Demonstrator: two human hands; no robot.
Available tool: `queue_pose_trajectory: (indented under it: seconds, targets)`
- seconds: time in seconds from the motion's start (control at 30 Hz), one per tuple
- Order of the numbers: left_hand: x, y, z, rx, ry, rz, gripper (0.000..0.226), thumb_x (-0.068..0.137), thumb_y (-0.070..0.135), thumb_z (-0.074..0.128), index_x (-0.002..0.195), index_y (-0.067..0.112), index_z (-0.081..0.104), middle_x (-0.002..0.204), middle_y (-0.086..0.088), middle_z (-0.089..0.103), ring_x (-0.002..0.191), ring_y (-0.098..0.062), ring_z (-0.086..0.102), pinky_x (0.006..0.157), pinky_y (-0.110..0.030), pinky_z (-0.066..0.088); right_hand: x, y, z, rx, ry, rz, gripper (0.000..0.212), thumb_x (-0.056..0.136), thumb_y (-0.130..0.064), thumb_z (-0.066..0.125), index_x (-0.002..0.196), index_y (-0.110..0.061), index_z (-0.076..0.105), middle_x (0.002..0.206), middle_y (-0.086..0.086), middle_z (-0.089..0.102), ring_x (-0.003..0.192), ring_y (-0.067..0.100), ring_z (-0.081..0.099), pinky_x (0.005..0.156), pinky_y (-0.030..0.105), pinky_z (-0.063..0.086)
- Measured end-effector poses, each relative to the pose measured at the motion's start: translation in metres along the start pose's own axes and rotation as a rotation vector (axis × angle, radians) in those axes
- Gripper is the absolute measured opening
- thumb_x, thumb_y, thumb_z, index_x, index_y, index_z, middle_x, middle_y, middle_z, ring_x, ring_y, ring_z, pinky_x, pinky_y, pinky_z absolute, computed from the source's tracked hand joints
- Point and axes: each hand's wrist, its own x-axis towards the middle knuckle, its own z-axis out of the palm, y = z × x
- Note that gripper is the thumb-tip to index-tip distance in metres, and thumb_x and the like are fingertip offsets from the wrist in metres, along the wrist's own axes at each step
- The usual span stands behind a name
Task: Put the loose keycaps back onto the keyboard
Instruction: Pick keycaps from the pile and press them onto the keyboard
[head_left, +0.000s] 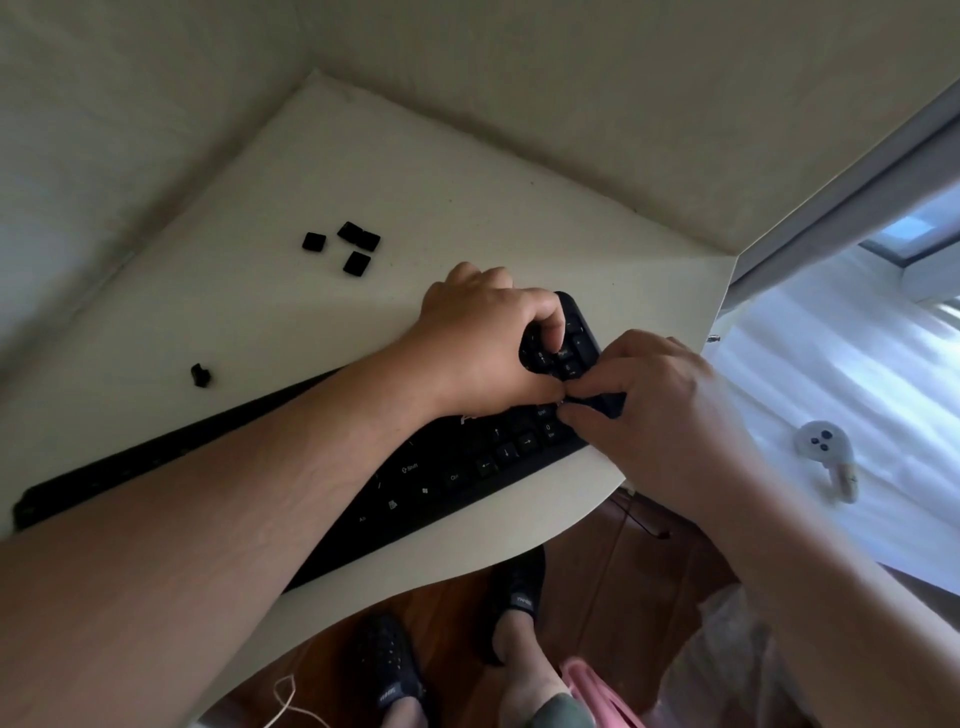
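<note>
Both forearms are bare, with no sleeves, watch or rings visible. Below the hands, the person wears black mesh shoes (511, 597) and grey-green trouser legs (563, 713).

The pale bench (363, 171) carries a black keyboard (457, 483) along its near edge, four loose keycaps (345, 244) clustered well beyond the keyboard's middle, and a single keycap (200, 375) lying just beyond its left half.

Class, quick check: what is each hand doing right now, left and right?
Left hand: fingers curled over the keyboard number pad; any grip is hidden.
Right hand: fingertips pinched at the number pad edge; what they pinch cannot be told.
</note>
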Motion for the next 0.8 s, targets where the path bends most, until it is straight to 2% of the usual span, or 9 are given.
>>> queue_pose_trajectory:
  seconds: [0.2, 0.37, 0.5, 0.67, 0.8]
  targets:
    - [0.001, 0.003, 0.001, 0.069, 0.000, 0.020, 0.037, 0.073, 0.064, 0.078, 0.094, 0.048, 0.051, 0.090, 0.017, 0.036, 0.104, -0.017, 0.034, 0.088, -0.034, 0.026, 0.006, -0.004, 0.004, 0.181, -0.035, 0.161, 0.023, 0.071, -0.029, 0.086, 0.075, -0.044, 0.069, 0.092, -0.012, 0.059, 0.093, 0.021, 0.058, 0.081, 0.033, 0.048]
    - [0.004, 0.005, -0.003, 0.108, 0.004, 0.034, 0.043, 0.071, 0.062, 0.080, 0.097, 0.047, 0.050, 0.089, 0.018, 0.034, 0.103, -0.019, 0.033, 0.087, -0.035, 0.025, 0.006, -0.008, 0.001, 0.129, -0.048, 0.154, 0.019, 0.074, -0.034, 0.084, 0.078, -0.045, 0.069, 0.091, -0.012, 0.056, 0.094, 0.019, 0.054, 0.074, 0.027, 0.039]
    - [0.006, 0.002, -0.008, 0.084, -0.056, 0.039, 0.039, 0.078, 0.053, 0.081, 0.103, 0.048, 0.051, 0.091, 0.019, 0.036, 0.107, -0.019, 0.035, 0.089, -0.034, 0.025, 0.000, -0.010, 0.006, 0.005, 0.018, 0.113, 0.016, 0.076, -0.041, 0.081, 0.091, -0.039, 0.076, 0.094, -0.009, 0.059, 0.092, 0.023, 0.052, 0.077, 0.028, 0.035]
    - [0.004, -0.002, -0.008, 0.070, -0.049, 0.046, 0.041, 0.078, 0.052, 0.082, 0.099, 0.050, 0.047, 0.093, 0.018, 0.041, 0.107, -0.017, 0.036, 0.089, -0.033, 0.027, -0.010, -0.018, 0.011, -0.080, 0.089, 0.104, 0.023, 0.080, -0.037, 0.080, 0.101, -0.029, 0.079, 0.099, -0.003, 0.061, 0.097, 0.026, 0.054, 0.081, 0.033, 0.046]
    - [0.003, -0.002, -0.007, 0.083, -0.041, 0.067, 0.041, 0.077, 0.052, 0.082, 0.101, 0.049, 0.049, 0.092, 0.017, 0.041, 0.105, -0.016, 0.035, 0.088, -0.033, 0.026, -0.011, -0.019, 0.013, -0.134, 0.112, 0.029, 0.016, 0.080, -0.032, 0.083, 0.093, -0.024, 0.081, 0.094, 0.001, 0.064, 0.092, 0.031, 0.057, 0.080, 0.034, 0.048]
